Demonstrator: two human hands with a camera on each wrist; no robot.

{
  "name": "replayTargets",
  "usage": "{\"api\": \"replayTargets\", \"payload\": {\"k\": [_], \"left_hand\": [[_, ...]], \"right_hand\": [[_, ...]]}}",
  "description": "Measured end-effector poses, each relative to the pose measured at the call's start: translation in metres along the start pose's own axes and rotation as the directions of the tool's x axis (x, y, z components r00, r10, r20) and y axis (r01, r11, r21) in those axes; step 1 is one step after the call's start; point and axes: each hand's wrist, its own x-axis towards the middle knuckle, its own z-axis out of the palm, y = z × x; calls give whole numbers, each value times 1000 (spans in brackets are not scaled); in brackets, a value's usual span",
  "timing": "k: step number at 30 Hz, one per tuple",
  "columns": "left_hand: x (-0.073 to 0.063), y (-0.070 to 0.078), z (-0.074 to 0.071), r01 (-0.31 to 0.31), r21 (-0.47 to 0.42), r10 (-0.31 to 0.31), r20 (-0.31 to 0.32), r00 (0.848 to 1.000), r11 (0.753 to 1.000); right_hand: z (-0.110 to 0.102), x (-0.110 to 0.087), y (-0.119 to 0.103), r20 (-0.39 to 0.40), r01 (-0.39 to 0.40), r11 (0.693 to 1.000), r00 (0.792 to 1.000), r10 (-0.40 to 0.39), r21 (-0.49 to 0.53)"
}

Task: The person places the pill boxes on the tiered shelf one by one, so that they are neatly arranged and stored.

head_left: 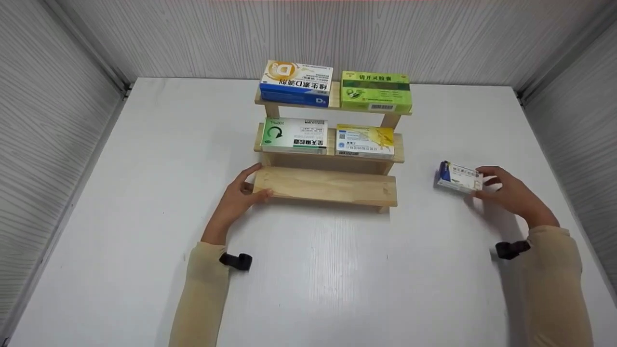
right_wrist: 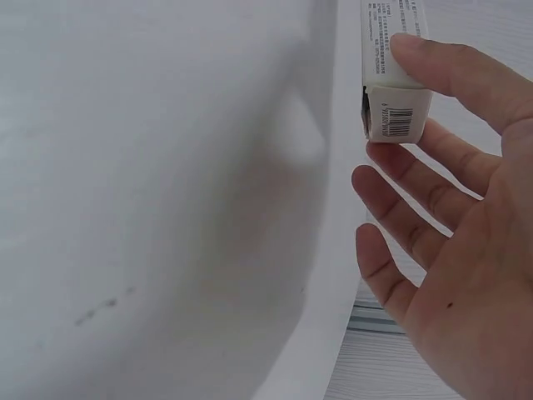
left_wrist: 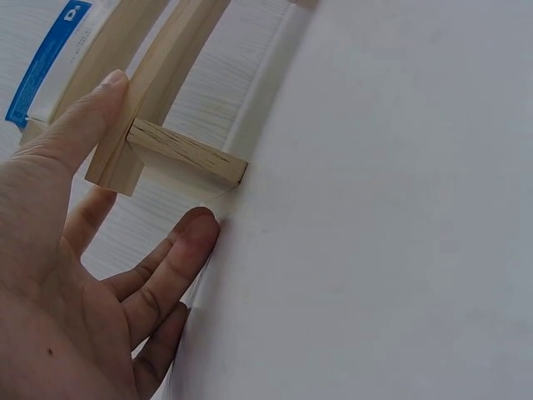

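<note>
My left hand (head_left: 236, 197) holds the left end of the lowest step of a three-tier wooden display rack (head_left: 328, 187). In the left wrist view the thumb lies on one edge of the plank (left_wrist: 154, 100), and the other fingers are spread near its leg. Over to the right, my right hand (head_left: 511, 193) pinches a small white and blue medicine box (head_left: 460, 177) by its right end. The right wrist view shows the box's barcode end (right_wrist: 401, 117) between thumb and fingers, with the lower fingers loosely bent below it. The lowest step carries nothing.
A blue-and-white D3 box (head_left: 296, 83) and a green box (head_left: 376, 91) stand on the top tier. On the middle tier are a white-and-green box (head_left: 295, 135) and a yellow-and-white box (head_left: 365, 141). Grey panels (head_left: 308, 38) wall in the white table (head_left: 328, 279).
</note>
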Motion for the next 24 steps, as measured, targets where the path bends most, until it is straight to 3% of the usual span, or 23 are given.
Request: {"api": "replayTargets", "payload": {"k": [13,24], "left_hand": [[0,-1,-1,4,16,-4,0,1000,1000],[1,-1,-1,4,10,-4,5,1000,1000]], "right_hand": [[-2,-19,-18,-20,128,991,991,-129,-24],[3,-34,-38,-51,275,960,959,-277,-47]]}}
